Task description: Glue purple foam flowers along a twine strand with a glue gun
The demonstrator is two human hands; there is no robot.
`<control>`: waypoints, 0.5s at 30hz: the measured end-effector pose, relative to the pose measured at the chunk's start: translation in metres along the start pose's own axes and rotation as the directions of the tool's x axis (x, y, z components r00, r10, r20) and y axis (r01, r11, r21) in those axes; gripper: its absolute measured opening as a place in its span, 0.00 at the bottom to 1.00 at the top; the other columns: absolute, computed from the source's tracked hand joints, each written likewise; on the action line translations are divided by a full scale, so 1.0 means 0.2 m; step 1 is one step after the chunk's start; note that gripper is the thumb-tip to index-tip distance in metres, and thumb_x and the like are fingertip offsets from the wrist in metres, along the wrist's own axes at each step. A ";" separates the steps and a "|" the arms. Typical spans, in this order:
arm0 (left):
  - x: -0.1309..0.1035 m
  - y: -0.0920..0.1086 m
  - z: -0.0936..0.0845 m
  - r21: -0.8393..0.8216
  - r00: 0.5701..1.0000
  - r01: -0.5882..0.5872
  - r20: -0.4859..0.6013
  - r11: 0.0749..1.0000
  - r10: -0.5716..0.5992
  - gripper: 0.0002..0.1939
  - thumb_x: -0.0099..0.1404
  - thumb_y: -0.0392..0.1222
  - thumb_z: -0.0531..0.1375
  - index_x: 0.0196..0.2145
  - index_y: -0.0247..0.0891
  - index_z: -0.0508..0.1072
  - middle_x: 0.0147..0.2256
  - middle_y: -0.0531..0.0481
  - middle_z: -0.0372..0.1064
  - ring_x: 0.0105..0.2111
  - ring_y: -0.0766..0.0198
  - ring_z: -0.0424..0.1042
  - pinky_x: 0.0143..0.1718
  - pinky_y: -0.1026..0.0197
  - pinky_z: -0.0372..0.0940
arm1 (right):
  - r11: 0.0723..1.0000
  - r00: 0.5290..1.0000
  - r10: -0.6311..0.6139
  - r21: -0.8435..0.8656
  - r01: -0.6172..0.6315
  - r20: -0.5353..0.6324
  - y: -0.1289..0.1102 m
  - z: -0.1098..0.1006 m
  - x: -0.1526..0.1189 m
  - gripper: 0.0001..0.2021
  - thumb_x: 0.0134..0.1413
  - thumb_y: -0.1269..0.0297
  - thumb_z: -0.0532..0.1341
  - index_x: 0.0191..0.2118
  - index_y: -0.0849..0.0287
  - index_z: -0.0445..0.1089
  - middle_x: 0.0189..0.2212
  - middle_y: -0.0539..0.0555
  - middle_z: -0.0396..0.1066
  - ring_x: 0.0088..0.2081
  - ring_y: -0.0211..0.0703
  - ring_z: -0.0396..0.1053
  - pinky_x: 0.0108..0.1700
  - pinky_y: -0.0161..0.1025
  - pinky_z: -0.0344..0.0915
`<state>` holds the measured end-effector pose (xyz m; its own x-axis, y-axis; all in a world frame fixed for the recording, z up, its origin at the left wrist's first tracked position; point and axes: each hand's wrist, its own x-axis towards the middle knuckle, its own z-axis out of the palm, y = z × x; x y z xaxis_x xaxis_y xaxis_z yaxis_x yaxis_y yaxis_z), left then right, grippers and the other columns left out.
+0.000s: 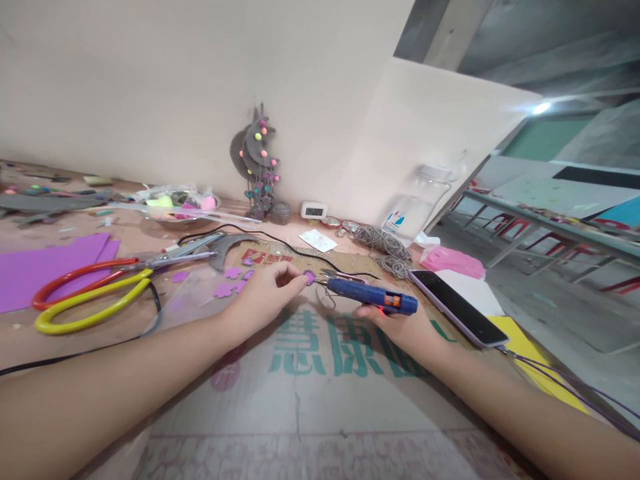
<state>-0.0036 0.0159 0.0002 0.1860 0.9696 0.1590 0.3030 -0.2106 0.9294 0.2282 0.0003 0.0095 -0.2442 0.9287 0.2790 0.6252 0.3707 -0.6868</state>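
A small purple piece [310, 277] is pinched between the thumb and fingers of my left hand [270, 290]. My right hand [400, 323] grips a blue glue gun [370, 295], which lies sideways with its nozzle pointing left. The nozzle tip is at the purple piece; whether they touch is too small to tell. A thin grey cord loop [327, 298] hangs just below the nozzle. Several purple flower cutouts [224, 289] lie beyond my left hand on the printed cardboard [300, 407].
Scissors with red and yellow handles [93, 283] and purple sheets [50, 270] lie left. At the back are a bowl [175, 217], a moon ornament [255, 153], a small clock [314, 211] and grey yarn [383, 241]. A bottle [413, 207] and phone [457, 307] are right.
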 end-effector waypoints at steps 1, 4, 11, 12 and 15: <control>0.00 0.00 0.00 0.005 1.000 0.003 0.000 1.000 -0.003 0.13 0.58 0.49 0.56 0.25 0.36 0.67 0.22 0.56 0.63 0.24 0.68 0.61 0.27 0.66 0.55 | 1.000 1.000 -0.002 -0.006 0.002 -0.004 0.00 0.00 0.00 0.09 0.45 0.58 0.63 0.28 0.57 0.66 0.24 0.49 0.69 0.28 0.41 0.68 0.33 0.35 0.65; 0.00 0.00 0.00 0.016 1.000 0.010 -0.003 1.000 -0.010 0.13 0.58 0.49 0.56 0.25 0.36 0.67 0.22 0.56 0.63 0.24 0.68 0.61 0.26 0.66 0.55 | 0.999 1.000 -0.004 -0.032 0.004 -0.012 0.01 0.00 0.00 0.09 0.45 0.58 0.63 0.27 0.57 0.66 0.24 0.49 0.69 0.28 0.42 0.68 0.33 0.36 0.65; 0.00 -0.01 0.00 0.018 1.000 -0.011 0.009 1.000 0.011 0.15 0.58 0.51 0.56 0.25 0.37 0.67 0.22 0.56 0.62 0.24 0.68 0.62 0.26 0.66 0.55 | 1.000 1.000 -0.013 -0.026 0.013 -0.011 0.00 -0.01 0.00 0.07 0.46 0.60 0.62 0.28 0.57 0.67 0.25 0.49 0.71 0.30 0.42 0.70 0.34 0.36 0.66; 0.00 -0.01 0.00 0.015 1.000 -0.011 0.007 1.000 0.011 0.14 0.58 0.51 0.56 0.25 0.37 0.66 0.22 0.56 0.62 0.24 0.68 0.61 0.26 0.66 0.55 | 1.000 1.000 -0.014 -0.018 0.013 -0.012 0.00 -0.01 0.00 0.07 0.46 0.60 0.62 0.28 0.57 0.67 0.26 0.49 0.71 0.30 0.42 0.70 0.34 0.35 0.67; 0.00 -0.01 0.00 0.004 1.000 -0.005 0.008 1.000 0.004 0.14 0.58 0.50 0.56 0.25 0.37 0.66 0.22 0.56 0.61 0.24 0.68 0.61 0.26 0.66 0.55 | 1.000 1.000 -0.012 -0.012 0.011 -0.019 -0.01 -0.01 0.01 0.07 0.46 0.59 0.62 0.28 0.57 0.67 0.26 0.49 0.71 0.30 0.42 0.70 0.35 0.36 0.67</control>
<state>-0.0047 0.0169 -0.0018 0.1951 0.9676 0.1604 0.3060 -0.2155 0.9273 0.2281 0.0010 0.0113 -0.2370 0.9241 0.2999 0.6316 0.3811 -0.6752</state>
